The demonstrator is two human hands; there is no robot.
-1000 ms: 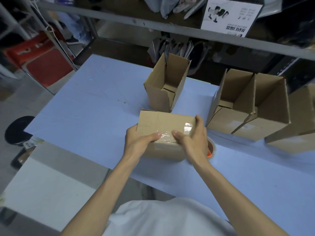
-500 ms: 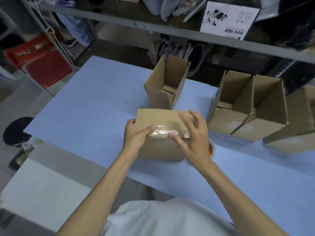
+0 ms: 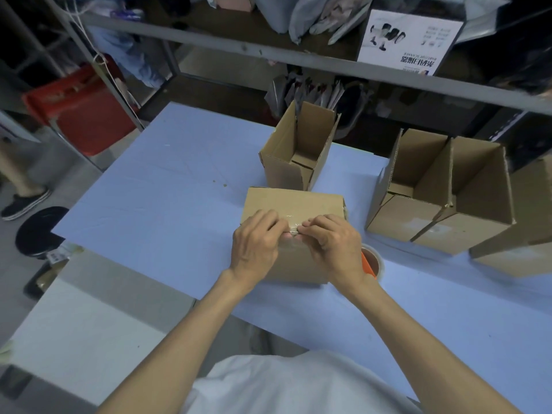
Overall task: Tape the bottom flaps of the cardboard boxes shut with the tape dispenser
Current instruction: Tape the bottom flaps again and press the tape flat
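Both my left hand and right hand, fingers curled, pinch the tape onto the upturned box beneath them; this seam looks nearly sealed. The tape dispenser lies beside my right wrist. Open boxes stand beyond, apparently done.

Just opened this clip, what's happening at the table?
A person is taping a cardboard box that lies taped face up on the blue table. The left hand and right hand pinch the clear tape at its near edge with curled fingers. The tape dispenser lies beside the box, unheld. Open boxes stand behind.
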